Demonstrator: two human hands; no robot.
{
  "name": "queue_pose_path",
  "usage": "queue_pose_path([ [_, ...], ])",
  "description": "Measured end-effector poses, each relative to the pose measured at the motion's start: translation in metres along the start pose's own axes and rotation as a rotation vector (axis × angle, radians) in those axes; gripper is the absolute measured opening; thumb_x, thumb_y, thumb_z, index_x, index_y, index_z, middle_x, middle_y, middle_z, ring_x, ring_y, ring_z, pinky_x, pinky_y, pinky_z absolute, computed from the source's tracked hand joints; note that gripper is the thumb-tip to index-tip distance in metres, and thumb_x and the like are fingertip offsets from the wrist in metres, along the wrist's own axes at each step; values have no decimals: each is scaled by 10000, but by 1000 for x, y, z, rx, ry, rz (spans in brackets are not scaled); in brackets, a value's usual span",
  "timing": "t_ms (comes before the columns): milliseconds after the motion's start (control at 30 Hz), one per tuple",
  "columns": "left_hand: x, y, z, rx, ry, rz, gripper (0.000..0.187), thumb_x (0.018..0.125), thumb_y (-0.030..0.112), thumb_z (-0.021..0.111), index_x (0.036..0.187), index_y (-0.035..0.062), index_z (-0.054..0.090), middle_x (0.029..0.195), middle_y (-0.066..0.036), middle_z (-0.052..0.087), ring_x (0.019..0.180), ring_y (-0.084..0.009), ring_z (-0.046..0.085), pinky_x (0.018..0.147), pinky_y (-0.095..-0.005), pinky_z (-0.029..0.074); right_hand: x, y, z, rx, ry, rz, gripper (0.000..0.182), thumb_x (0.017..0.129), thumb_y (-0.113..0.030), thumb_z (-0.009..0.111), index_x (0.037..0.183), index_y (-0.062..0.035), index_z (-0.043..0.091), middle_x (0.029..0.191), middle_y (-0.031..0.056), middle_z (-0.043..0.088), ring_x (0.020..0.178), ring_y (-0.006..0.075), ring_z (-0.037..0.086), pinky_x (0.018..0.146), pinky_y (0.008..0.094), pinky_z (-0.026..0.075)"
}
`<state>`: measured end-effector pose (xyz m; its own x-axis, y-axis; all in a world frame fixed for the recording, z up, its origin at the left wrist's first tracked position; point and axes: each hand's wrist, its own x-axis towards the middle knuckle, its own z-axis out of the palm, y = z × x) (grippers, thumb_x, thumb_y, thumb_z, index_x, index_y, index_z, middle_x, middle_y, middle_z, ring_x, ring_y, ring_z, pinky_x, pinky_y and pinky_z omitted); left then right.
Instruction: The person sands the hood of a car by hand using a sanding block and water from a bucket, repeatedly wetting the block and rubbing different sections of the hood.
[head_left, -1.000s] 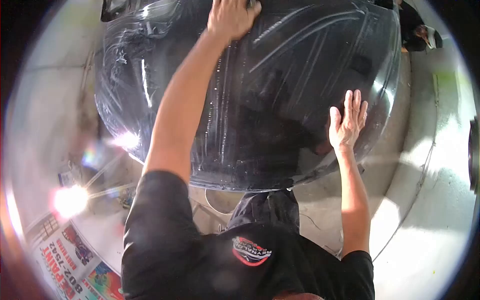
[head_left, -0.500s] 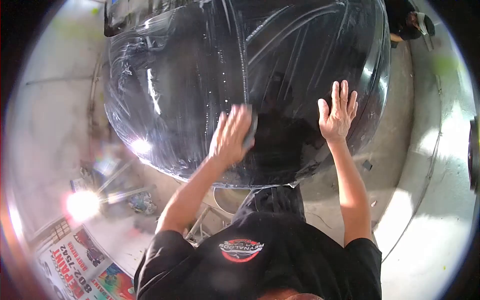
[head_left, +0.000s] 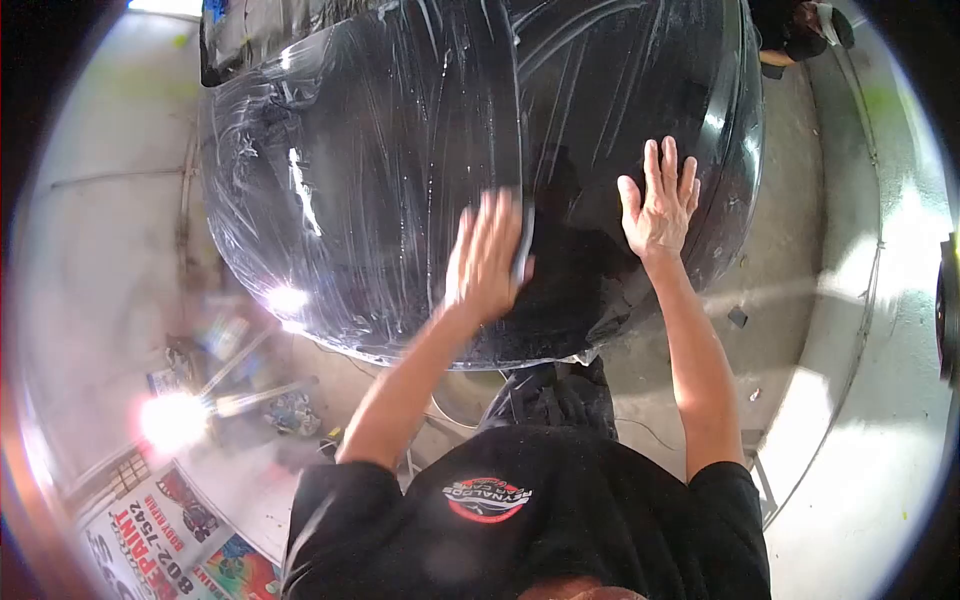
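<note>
A large black car panel [head_left: 350, 150], wet and streaked with whitish liquid, fills the upper middle. My left hand [head_left: 487, 255] lies over a thin grey pad [head_left: 524, 245] and presses it on the panel; only the pad's right edge shows, and the fingers point away from me, slightly blurred. To the right, my right hand [head_left: 662, 205] rests flat on the dark surface with its fingers spread and nothing in it. Milky streaks run lengthwise on both sides of the left hand.
A bright work lamp [head_left: 173, 421] on a stand shines at the lower left, near a printed banner [head_left: 160, 530]. Another person [head_left: 800, 30] is at the top right. A small dark piece [head_left: 738, 317] lies on the floor at the right.
My left hand has moved right with the pad. The view has shifted a little, and my right hand appears slightly higher and further left, still flat on the panel.
</note>
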<state>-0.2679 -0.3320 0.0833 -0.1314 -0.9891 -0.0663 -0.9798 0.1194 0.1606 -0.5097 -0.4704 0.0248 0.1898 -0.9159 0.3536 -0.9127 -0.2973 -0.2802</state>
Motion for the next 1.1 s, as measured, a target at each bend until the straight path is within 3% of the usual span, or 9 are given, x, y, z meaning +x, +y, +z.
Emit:
queue_pose_path([
  [133, -55, -4, 30, 41, -33, 107, 936, 873, 445, 716, 1598, 18, 303, 1672, -216, 275, 1554, -395, 257, 1253, -559, 228, -6, -1, -2, -7, -33, 10, 675, 1048, -554, 459, 1627, -224, 351, 1717, 59, 252, 1533, 497, 244, 1230, 651, 221],
  [200, 25, -5, -14, 8, -47, 1, 923, 909, 480, 670, 1606, 14, 284, 1685, -229, 244, 1572, -411, 206, 1274, -560, 174, -3, 0, -3, 18, -32, 15, 665, 1047, -541, 471, 1618, -217, 371, 1716, 67, 254, 1534, 494, 242, 1231, 649, 213],
  [367, 287, -62, -50, 142, 469, 76, 704, 1065, 447, 453, 1628, 70, 262, 1703, -178, 236, 1583, -339, 206, 1283, -523, 181, -2, 4, -3, 47, 16, -18, 661, 1028, -531, 529, 1588, -196, 426, 1675, 105, 342, 1506, 510, 296, 1195, 674, 260],
  [433, 339, -67, -57, 207, 337, -29, 704, 1103, 469, 292, 1619, -8, 249, 1713, -176, 209, 1598, -327, 152, 1294, -483, 148, -3, 3, -3, 69, 13, -4, 659, 1026, -532, 534, 1583, -193, 435, 1673, 104, 346, 1505, 512, 297, 1197, 670, 263],
  [600, 196, -23, -30, 27, 422, 86, 716, 1048, 432, 495, 1609, 42, 280, 1690, -181, 264, 1574, -350, 228, 1281, -529, 189, -3, 3, -3, 67, 25, -5, 645, 1030, -530, 530, 1574, -193, 453, 1680, 95, 336, 1508, 504, 295, 1201, 656, 266],
  [700, 22, 27, -4, 36, 14, 47, 833, 924, 374, 668, 1586, 4, 324, 1671, -234, 263, 1559, -398, 247, 1263, -558, 220, -3, 0, -5, 37, -6, 6, 658, 1034, -529, 518, 1588, -184, 429, 1689, 88, 318, 1522, 501, 265, 1216, 651, 235],
  [800, -73, 16, 56, 25, -132, 43, 842, 918, 456, 663, 1570, 19, 359, 1666, -220, 270, 1554, -400, 249, 1247, -583, 222, -3, -2, -5, 24, -22, 18, 664, 1039, -529, 503, 1598, -184, 412, 1696, 84, 303, 1531, 495, 247, 1226, 647, 215],
  [900, -2, 20, 6, 104, -210, 54, 851, 935, 454, 643, 1592, 17, 323, 1689, -223, 228, 1573, -401, 204, 1261, -577, 193, -3, -1, -5, 43, -24, 18, 658, 1045, -527, 489, 1602, -186, 407, 1701, 82, 290, 1534, 495, 240, 1227, 651, 204],
  [1100, 289, -23, -42, 191, 451, 133, 709, 1051, 454, 481, 1602, 40, 316, 1688, -185, 270, 1575, -332, 234, 1272, -532, 207, -2, 3, -6, 86, 2, -5, 661, 1025, -540, 534, 1577, -190, 443, 1676, 103, 338, 1516, 507, 273, 1204, 665, 250],
])
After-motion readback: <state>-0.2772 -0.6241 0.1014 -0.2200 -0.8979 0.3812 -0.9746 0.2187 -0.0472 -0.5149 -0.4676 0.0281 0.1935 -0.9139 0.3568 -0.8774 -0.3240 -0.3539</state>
